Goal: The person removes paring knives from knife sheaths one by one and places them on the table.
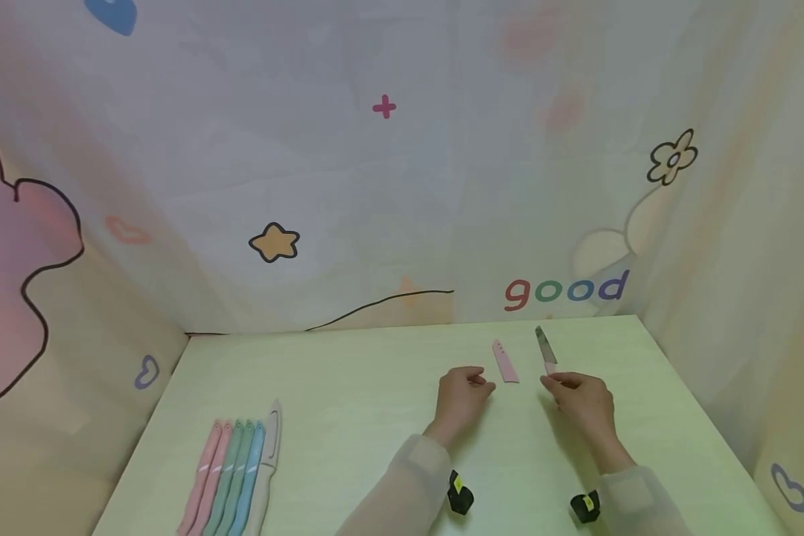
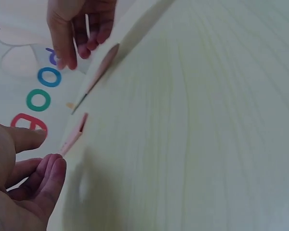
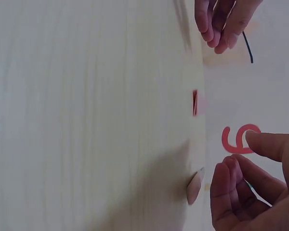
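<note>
In the head view, a pink-handled knife (image 1: 546, 348) lies on the table, its bare blade towards the back wall. My right hand (image 1: 584, 404) is over its handle and hides part of it. Both wrist views show a gap between those fingers and the knife (image 2: 104, 67), so the hand holds nothing. Left of the knife lies a pink blade sheath (image 1: 505, 362), separate from it, its open end facing me. My left hand (image 1: 461, 400) hovers just left of the sheath, fingers loosely bent, with nothing in them.
Several knives in pink, green and blue (image 1: 246, 480) lie side by side at the table's front left. A larger white knife (image 1: 261, 491) with a pale sheath ends that row. A printed curtain (image 1: 375, 186) closes off the back and sides.
</note>
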`<state>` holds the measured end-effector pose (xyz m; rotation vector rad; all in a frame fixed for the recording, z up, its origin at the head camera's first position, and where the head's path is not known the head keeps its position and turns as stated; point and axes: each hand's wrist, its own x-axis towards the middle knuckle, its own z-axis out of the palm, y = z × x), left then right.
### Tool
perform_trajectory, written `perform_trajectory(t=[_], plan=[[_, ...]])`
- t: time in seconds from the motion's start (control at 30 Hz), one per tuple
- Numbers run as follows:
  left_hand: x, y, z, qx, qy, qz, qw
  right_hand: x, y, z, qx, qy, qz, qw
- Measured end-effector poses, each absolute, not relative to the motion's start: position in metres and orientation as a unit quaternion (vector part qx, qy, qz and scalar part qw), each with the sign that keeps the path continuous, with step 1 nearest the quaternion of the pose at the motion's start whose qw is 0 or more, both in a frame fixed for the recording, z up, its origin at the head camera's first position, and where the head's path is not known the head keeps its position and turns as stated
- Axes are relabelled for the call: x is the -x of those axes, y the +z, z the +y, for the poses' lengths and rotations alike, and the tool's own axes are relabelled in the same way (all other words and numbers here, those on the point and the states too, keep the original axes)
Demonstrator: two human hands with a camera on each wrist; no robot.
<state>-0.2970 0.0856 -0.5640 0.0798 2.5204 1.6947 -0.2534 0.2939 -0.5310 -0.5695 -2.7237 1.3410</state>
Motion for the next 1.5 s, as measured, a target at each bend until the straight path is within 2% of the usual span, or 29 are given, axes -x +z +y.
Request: perform_trajectory(t=[0.3, 0.6, 0.8, 1.1, 1.5], plan=[[0.272, -0.551, 0.047, -0.024, 0.597, 0.800, 0.049, 0.245, -0.533, 0.264, 0.168, 0.499, -0.850, -0.011], [0.238, -0.555, 0.005, 0.006, 0.639, 0.765, 0.072, 0.241, -0.536, 0.235, 0.146, 0.532, -0.833, -0.036], [0.220, -0.556, -0.022, 0.019, 0.663, 0.746, 0.061, 0.238, -0.538, 0.213, 0.125, 0.555, -0.820, -0.056], [0.193, -0.554, -0.061, 0.098, 0.692, 0.714, 0.049, 0.232, -0.534, 0.177, 0.082, 0.596, -0.794, -0.081], [0.155, -0.556, -0.108, 0.197, 0.749, 0.628, 0.074, 0.231, -0.538, 0.132, 0.009, 0.615, -0.779, -0.119]])
